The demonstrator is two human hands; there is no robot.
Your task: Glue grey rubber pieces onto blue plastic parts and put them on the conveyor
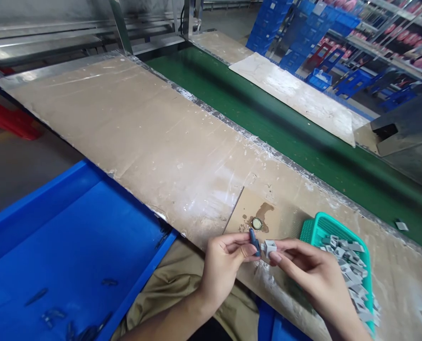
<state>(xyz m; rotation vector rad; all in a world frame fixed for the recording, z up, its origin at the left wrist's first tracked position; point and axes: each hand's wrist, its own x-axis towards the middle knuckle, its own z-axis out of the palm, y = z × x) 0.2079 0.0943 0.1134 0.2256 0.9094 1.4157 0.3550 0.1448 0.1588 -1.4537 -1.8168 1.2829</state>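
Between the thumb and fingers of my left hand (225, 263) is a small dark blue-grey plastic part (254, 241), held roughly upright. My right hand (308, 265) pinches a light grey, box-shaped plastic piece (269, 247) with a square opening. The two parts are held close together, end to side; whether they touch I cannot tell. Just beyond them a bottle cap (256, 223) lies on a cardboard sheet (239, 213), beside a dark wet stain. To the right, a green plastic basket (369, 284) holds many grey pieces (351, 272) like the one in my right hand.
A blue bin (65, 246) at the lower left holds several dark parts (54, 315). Past the brown worktable (154, 137) runs a green conveyor belt (253, 109); a loose grey piece (401, 225) lies on it. Stacked blue crates (267, 23) stand behind.
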